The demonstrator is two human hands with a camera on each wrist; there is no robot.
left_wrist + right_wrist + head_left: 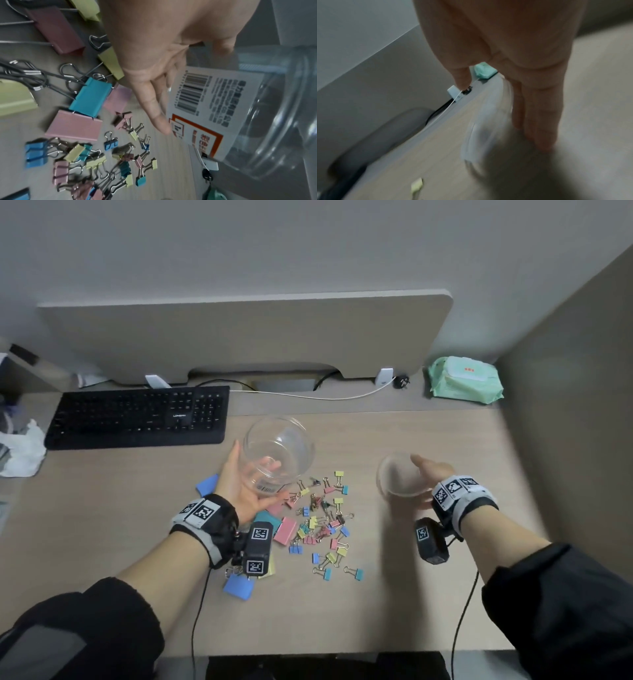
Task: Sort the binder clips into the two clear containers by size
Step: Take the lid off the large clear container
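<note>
**Sorting not yet begun**

Both containers look empty. Left hand [239, 486] cups the big jar [279, 453], tilted at frame centre; right hand [430, 474] grips the small jar [399, 475]. All clips [322, 522] lie on the desk [428, 594] below centre.

Pretty plain setup: light wood-look desk [137, 508] against a pale wall [308, 241], with a beige divider panel [239, 337] along the far edge and another partition [565, 371] on the right. Soft, dim lighting overall.
</note>
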